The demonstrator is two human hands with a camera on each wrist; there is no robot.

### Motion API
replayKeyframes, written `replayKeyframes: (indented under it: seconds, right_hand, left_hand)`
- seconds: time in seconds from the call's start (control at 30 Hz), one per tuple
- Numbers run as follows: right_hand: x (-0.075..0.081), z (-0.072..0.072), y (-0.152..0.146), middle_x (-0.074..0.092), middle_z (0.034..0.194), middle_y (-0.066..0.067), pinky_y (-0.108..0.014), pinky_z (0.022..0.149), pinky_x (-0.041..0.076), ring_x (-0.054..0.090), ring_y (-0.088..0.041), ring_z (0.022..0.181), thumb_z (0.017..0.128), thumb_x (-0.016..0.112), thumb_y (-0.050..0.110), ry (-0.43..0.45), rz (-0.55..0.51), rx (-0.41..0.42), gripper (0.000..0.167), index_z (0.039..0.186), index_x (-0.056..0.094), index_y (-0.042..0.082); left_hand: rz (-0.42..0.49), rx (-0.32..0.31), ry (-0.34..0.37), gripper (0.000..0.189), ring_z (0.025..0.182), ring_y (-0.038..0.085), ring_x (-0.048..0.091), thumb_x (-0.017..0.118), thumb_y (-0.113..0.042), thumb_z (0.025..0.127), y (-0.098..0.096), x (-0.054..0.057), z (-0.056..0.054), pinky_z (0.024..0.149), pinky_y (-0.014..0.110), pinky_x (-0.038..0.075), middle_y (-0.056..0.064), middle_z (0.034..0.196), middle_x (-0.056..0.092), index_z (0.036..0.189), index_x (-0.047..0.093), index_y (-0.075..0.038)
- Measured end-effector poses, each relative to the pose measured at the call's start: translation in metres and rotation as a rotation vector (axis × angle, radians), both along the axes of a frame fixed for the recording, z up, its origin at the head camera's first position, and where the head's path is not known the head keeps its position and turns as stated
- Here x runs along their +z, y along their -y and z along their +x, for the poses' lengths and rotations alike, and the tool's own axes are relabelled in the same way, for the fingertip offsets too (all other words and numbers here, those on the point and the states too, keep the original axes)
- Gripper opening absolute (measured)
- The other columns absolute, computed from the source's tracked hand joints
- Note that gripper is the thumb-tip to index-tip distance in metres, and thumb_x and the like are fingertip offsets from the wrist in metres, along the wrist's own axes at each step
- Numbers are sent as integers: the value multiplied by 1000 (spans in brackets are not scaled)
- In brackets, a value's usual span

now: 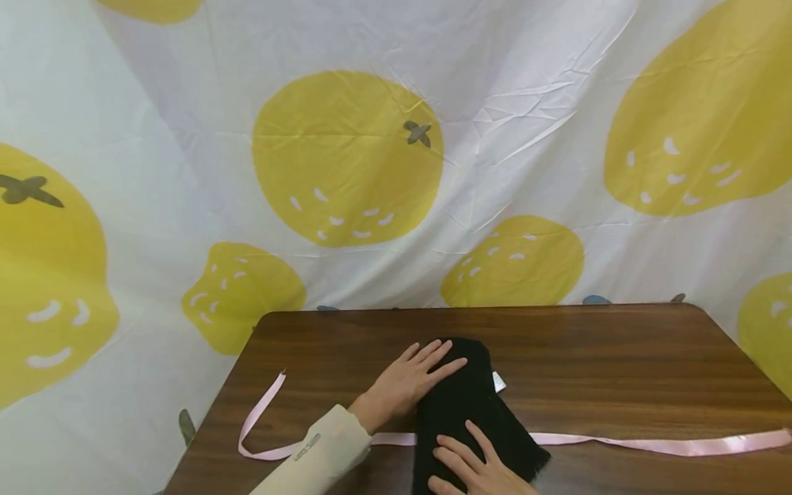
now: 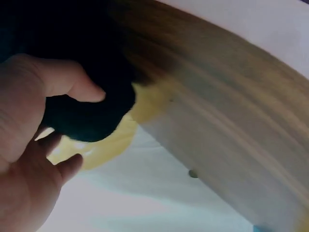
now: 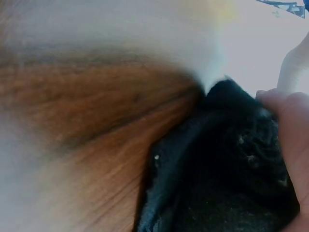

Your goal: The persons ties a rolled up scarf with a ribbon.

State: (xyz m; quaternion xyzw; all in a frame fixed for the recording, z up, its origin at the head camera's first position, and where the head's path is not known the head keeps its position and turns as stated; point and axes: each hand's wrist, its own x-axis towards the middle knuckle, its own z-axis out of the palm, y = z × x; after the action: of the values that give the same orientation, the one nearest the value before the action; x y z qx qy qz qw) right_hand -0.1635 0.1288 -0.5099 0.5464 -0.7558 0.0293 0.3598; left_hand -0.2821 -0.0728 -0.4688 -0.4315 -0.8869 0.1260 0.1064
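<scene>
A long piece of black cloth (image 1: 460, 405) with a soft, fuzzy surface lies on the table, and its exact kind is unclear. A small white tag (image 1: 498, 382) sticks out from its right edge. A pink ribbon (image 1: 687, 445) passes beneath the cloth and shows on both sides. My left hand (image 1: 402, 385) rests on the upper left part of the cloth, fingers straight and spread. Lower down, my right hand (image 1: 479, 464) lies on the cloth with fingers extended. In the right wrist view, folds of the black cloth (image 3: 227, 169) sit beside my hand.
The brown wooden table (image 1: 588, 357) has rounded far corners. Behind it hangs a white curtain (image 1: 204, 103) printed with yellow lemons. The ribbon's left end bends away toward the back, while its right part reaches the table's right side.
</scene>
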Motion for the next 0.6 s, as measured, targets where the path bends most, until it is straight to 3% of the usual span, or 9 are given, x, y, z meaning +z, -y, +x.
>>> replayKeyframes:
  seconds: [0.13,0.27,0.47,0.6]
  right_hand:
    - [4,2,0,49,132,-9,-52,120,-3,37,-26,129,104,27,56,12,6,-10,47,127,51,23]
    - [6,2,1,50,132,-9,-50,121,-1,39,-25,128,105,28,53,23,0,9,45,125,54,22]
    - [13,1,-1,51,131,-10,-48,121,0,40,-25,128,105,30,52,51,-19,37,45,124,56,20]
    - [22,-4,-7,50,130,-11,-44,121,0,41,-27,126,104,31,55,87,-35,44,50,125,56,18]
  left_hand:
    - [22,43,49,95,148,23,29,77,-24,87,3,6,7,114,44,35,5,163,23,159,14,-30]
    - [128,73,164,86,143,23,37,76,-33,88,11,16,16,113,44,37,7,159,33,157,24,-25]
    - [261,106,306,61,129,23,53,65,-11,91,26,30,26,104,37,46,9,145,51,148,45,-17]
    - [340,135,425,47,118,19,58,65,-9,91,40,34,30,95,34,51,5,133,59,136,55,-14]
